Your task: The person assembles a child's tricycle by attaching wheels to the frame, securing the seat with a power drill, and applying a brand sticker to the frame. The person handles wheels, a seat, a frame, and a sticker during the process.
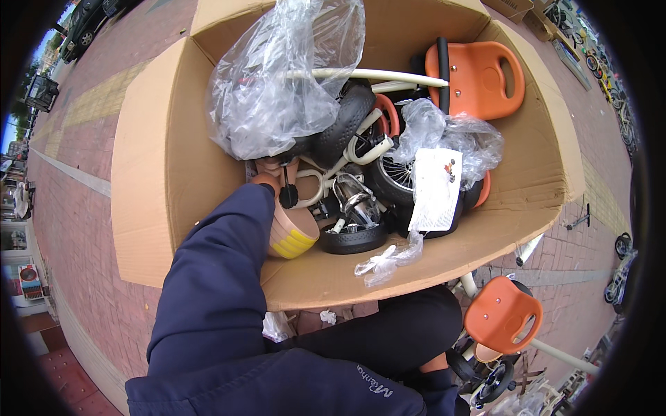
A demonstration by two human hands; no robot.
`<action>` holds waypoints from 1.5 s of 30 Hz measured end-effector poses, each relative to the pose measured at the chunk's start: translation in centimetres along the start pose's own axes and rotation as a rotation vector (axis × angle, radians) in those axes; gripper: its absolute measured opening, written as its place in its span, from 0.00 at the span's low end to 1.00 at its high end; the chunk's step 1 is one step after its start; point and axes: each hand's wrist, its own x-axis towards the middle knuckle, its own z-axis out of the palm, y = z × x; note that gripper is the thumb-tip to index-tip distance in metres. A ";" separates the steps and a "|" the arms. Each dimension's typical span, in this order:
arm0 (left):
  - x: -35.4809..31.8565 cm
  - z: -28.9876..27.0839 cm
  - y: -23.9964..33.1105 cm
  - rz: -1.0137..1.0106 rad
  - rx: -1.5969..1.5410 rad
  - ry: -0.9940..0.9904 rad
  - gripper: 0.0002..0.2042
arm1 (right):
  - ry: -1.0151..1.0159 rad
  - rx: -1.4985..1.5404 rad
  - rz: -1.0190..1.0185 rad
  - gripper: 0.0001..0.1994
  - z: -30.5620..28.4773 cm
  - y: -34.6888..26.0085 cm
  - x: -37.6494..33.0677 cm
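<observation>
My left arm in a navy sleeve reaches into a big cardboard box. My left hand is down at the box's left side, by a black pedal and just above a peach-coloured basket with yellow stripes. Its fingers are mostly hidden among the parts, so I cannot tell whether they grip anything. Of my right hand, only a patch of skin seems to show between a dark sleeve and my knee; its fingers are hidden.
Inside the box lie black wheels, cream tubes, an orange seat, clear plastic bags and a printed sheet. Outside, near my right knee, stands a tricycle with an orange seat. Brick paving surrounds the box.
</observation>
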 end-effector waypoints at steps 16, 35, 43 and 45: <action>-4.9 -6.8 -1.0 0.513 0.222 -0.469 0.28 | -0.019 -0.030 -0.107 0.12 1.2 -0.3 -0.6; -8.2 1.8 -1.5 0.236 0.641 -0.090 0.33 | 0.011 -0.007 -0.108 0.12 1.9 -0.4 -1.5; -6.3 1.2 1.2 0.081 0.673 -0.353 0.29 | -0.007 -0.012 -0.096 0.12 1.9 -1.0 -0.8; -6.4 1.1 1.1 0.092 0.664 -0.334 0.28 | -0.007 -0.009 -0.095 0.12 1.8 -1.0 -1.0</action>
